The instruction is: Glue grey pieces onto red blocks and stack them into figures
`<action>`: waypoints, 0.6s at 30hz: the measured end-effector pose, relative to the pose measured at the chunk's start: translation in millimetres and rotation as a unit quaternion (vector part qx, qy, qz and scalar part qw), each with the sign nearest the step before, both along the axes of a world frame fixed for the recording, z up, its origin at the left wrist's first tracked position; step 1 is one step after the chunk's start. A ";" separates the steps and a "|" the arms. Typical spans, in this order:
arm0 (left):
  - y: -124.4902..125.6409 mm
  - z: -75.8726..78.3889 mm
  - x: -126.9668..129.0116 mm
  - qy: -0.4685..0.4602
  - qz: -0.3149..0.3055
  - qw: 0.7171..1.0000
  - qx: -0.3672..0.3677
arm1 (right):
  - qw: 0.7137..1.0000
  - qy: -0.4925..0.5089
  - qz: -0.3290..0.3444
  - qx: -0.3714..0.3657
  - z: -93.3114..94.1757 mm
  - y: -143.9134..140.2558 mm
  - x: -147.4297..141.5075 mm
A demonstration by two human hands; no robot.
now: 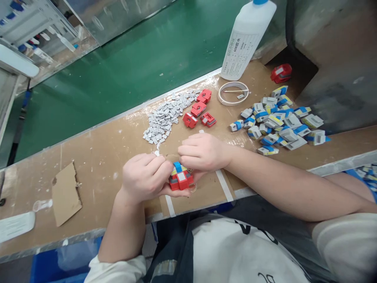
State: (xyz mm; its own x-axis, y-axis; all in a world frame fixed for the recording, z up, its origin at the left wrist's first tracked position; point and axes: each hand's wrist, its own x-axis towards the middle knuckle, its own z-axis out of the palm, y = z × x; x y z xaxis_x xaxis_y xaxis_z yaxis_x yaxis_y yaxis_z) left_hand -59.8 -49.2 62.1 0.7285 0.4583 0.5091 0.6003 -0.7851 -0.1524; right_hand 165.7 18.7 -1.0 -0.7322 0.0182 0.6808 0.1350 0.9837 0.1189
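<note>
Close to the front edge of the table, a red plastic toy part [181, 179] is gripped from both sides. It has a small white square on its face and a blue and yellow piece on top. My left hand [146, 175] is closed around its left side, with the thumb underneath. Fingers of my right hand [204, 152] curl over its upper right, thumb against the right side. The fingers hide much of the part. Beyond the hands lie several loose red parts [198, 109] beside a heap of small grey tiles [167, 118].
Grey, blue and yellow pieces [282, 120] are piled at the right. A white glue bottle [247, 39] stands at the back, near a tape roll [220, 95]. Another red part [281, 73] sits in the far right corner. Torn cardboard [66, 194] lies on the left.
</note>
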 end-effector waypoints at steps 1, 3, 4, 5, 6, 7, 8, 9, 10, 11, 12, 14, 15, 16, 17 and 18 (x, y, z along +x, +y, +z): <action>-0.6 1.1 -0.6 0.006 0.006 1.000 0.004 | 1.000 0.004 0.001 -0.001 -0.9 0.5 -1.2; -0.7 1.6 -1.3 0.010 0.008 1.000 0.006 | 1.000 0.005 0.001 -0.005 -3.0 1.0 -2.8; -0.3 1.2 -1.5 0.008 0.007 1.000 0.004 | 1.000 0.002 0.000 -0.008 -3.9 1.1 -3.3; 0.3 0.6 -1.5 0.005 0.005 1.000 0.001 | 1.000 -0.002 0.000 -0.010 -4.6 1.0 -3.6; 1.1 -0.2 -1.4 0.001 0.004 1.000 -0.002 | 1.000 -0.006 -0.001 -0.013 -5.2 1.0 -3.7; 1.8 -0.9 -1.3 -0.003 0.004 1.000 -0.006 | 1.000 -0.009 0.000 -0.015 -5.6 0.9 -3.8; 2.6 -1.6 -1.1 -0.007 0.004 1.000 -0.010 | 1.000 -0.009 0.002 -0.019 -5.8 0.9 -3.9; 3.3 -2.3 -0.9 -0.011 0.003 1.000 -0.015 | 1.000 -0.007 0.005 -0.022 -6.1 0.9 -4.0; 4.0 -2.9 -0.6 -0.016 0.001 1.000 -0.019 | 1.000 -0.003 0.008 -0.025 -6.4 1.0 -4.2; 4.7 -3.5 -0.4 -0.021 -0.001 0.999 -0.024 | 1.000 0.002 0.010 -0.028 -6.8 1.1 -4.4; 5.3 -4.0 -0.1 -0.026 -0.003 0.999 -0.029 | 0.999 0.004 0.011 -0.031 -7.3 1.2 -4.7; 6.5 -5.3 0.2 -0.036 -0.007 0.999 -0.039 | 0.999 -0.001 0.009 -0.034 -8.7 1.6 -5.0; 7.0 -6.0 0.3 -0.040 -0.009 0.998 -0.043 | 0.999 -0.007 0.008 -0.035 -9.4 1.7 -5.0; 7.4 -6.7 0.2 -0.044 -0.010 0.998 -0.046 | 0.999 -0.014 0.006 -0.036 -10.0 1.9 -5.0; 7.7 -7.4 0.1 -0.047 -0.010 0.998 -0.049 | 0.999 -0.019 0.005 -0.037 -10.5 2.1 -4.9; 7.8 -8.2 -0.2 -0.049 -0.010 0.997 -0.052 | 0.999 -0.023 0.005 -0.039 -10.9 2.4 -4.8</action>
